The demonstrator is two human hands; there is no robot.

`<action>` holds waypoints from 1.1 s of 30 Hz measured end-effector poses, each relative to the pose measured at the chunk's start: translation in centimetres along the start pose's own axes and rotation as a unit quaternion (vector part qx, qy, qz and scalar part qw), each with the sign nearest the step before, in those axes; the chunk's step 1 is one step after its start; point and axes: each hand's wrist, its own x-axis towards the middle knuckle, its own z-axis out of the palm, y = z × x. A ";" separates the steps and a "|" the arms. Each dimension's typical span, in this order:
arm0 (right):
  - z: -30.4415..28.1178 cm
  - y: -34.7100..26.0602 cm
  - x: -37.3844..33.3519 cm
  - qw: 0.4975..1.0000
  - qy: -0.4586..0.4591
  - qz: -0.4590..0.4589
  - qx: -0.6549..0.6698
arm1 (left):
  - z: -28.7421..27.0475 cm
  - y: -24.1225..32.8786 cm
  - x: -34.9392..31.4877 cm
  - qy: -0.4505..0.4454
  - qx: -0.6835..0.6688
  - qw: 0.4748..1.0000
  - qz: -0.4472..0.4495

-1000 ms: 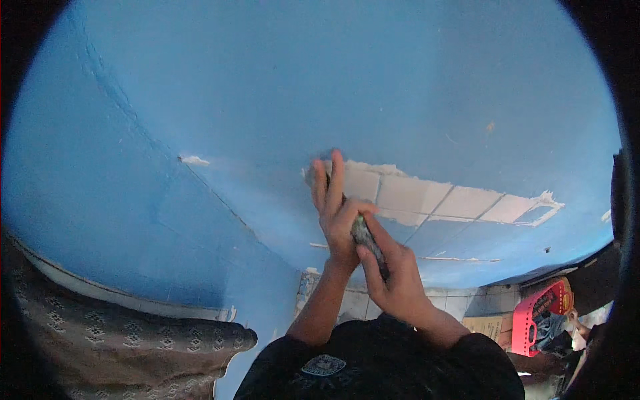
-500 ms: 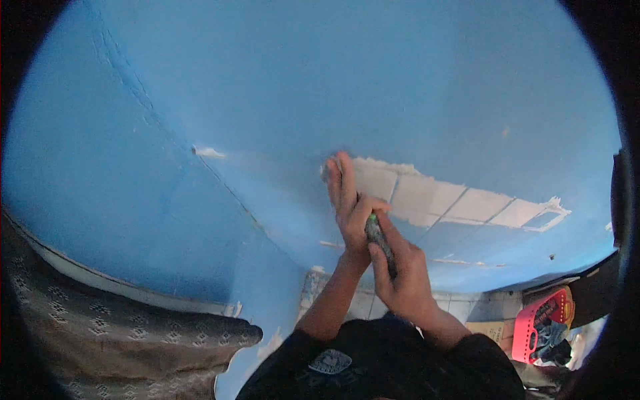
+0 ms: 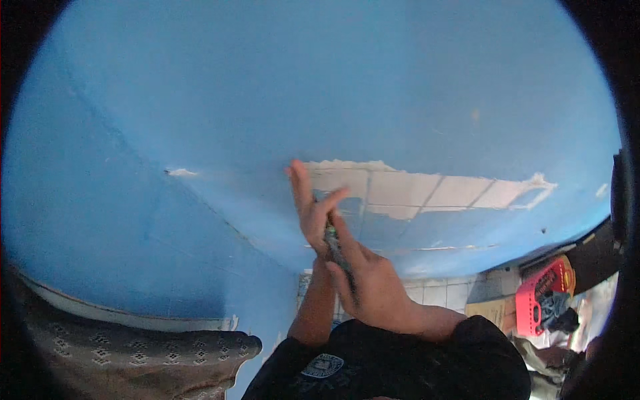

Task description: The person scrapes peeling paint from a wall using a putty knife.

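Observation:
My right hand (image 3: pixel 377 283) is closed around the dark, mottled handle (image 3: pixel 336 248) of a slim tool with a touch of green near its front end. The tool's working end is hidden behind my left hand. My left hand (image 3: pixel 312 215) lies just ahead of the handle, its fingers stretched out and its thumb apart. Its fingertips reach the left end of a bare patch (image 3: pixel 400 193), where pale tiles show through the blue paint on the wall (image 3: pixel 373 87). The patch has a ragged, peeling upper edge.
A patterned brown cloth (image 3: pixel 133 360) hangs at the lower left. White floor tiles (image 3: pixel 443 293) lie below the wall. On the lower right stands a pink basket (image 3: pixel 530 313) holding dark cloth, beside a yellowish box (image 3: pixel 488 311). A small chipped spot (image 3: pixel 181 173) marks the wall near the corner.
Both hands and the tool appear further left and slightly lower in the picture. The whole view has shifted too, with the bare patch further left. My left fingers remain stretched out.

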 end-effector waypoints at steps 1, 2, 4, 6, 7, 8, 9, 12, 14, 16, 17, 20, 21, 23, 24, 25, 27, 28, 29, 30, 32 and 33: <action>-0.5 0.7 -0.2 1.000 0.010 0.007 -0.005 | 0.5 0.4 0.6 0.024 -0.008 1.000 -0.009; -0.3 1.7 -0.2 1.000 -0.010 0.007 -0.016 | 0.3 0.2 -0.1 0.016 -0.020 1.000 -0.008; 0.5 4.7 -0.9 0.999 -0.020 0.012 -0.028 | -0.9 -1.2 -4.2 -0.054 0.068 0.989 -0.121; 1.1 8.4 -3.4 0.989 -0.098 0.030 -0.108 | -2.0 -3.4 -11.0 -0.130 0.120 0.975 -0.132; 1.0 10.3 -5.2 0.976 -0.145 0.058 -0.153 | -2.9 -4.1 -15.0 -0.199 0.129 0.957 -0.168; 0.9 11.8 -7.3 0.958 -0.192 0.085 -0.194 | -4.5 -4.6 -19.3 -0.268 0.143 0.932 -0.199; 0.6 13.1 -9.5 0.950 -0.219 0.098 -0.199 | -7.1 -5.3 -23.9 -0.342 0.168 0.902 -0.201; 1.0 15.9 -15.2 0.911 -0.301 0.177 -0.220 | -18.3 -5.8 -37.8 -0.510 0.198 0.741 -0.389; 0.9 16.5 -17.7 0.870 -0.349 0.266 -0.225 | -22.1 -5.3 -42.8 -0.583 0.210 0.629 -0.469; 0.2 16.2 -18.8 0.850 -0.372 0.295 -0.230 | -24.5 -4.9 -45.1 -0.624 0.225 0.546 -0.512; -0.1 16.2 -19.4 0.851 -0.354 0.314 -0.228 | -25.0 -4.9 -45.6 -0.637 0.230 0.520 -0.521; -1.4 15.6 -19.5 0.897 -0.256 0.298 -0.203 | -24.8 -5.4 -45.6 -0.660 0.240 0.483 -0.523; -2.0 15.0 -19.0 0.911 -0.214 0.301 -0.182 | -24.4 -5.6 -45.5 -0.664 0.237 0.482 -0.520; -3.0 14.4 -18.2 0.924 -0.161 0.308 -0.161 | -23.3 -6.4 -44.8 -0.666 0.229 0.494 -0.510; -3.4 14.5 -18.0 0.923 -0.167 0.310 -0.154 | -22.7 -7.0 -44.4 -0.665 0.224 0.504 -0.504; -3.6 14.5 -17.8 0.923 -0.174 0.311 -0.145 | -22.0 -7.5 -44.0 -0.664 0.220 0.514 -0.497; -3.7 14.0 -17.6 0.926 -0.177 0.304 -0.137 | -20.8 -8.6 -43.2 -0.655 0.203 0.545 -0.482; -4.2 13.8 -18.0 0.927 -0.186 0.295 -0.135 | -19.7 -8.9 -42.6 -0.648 0.190 0.567 -0.472; -4.5 13.7 -18.6 0.929 -0.180 0.294 -0.136 | -18.8 -9.5 -42.1 -0.639 0.177 0.592 -0.459; -4.7 13.7 -19.4 0.944 -0.159 0.262 -0.121 | -17.9 -9.9 -41.6 -0.627 0.160 0.618 -0.446; -5.5 13.9 -21.4 0.958 -0.124 0.232 -0.111 | -14.9 -10.9 -40.5 -0.607 0.124 0.666 -0.415; -6.1 13.9 -22.7 0.962 -0.112 0.229 -0.097 | -13.9 -11.0 -39.9 -0.594 0.104 0.688 -0.402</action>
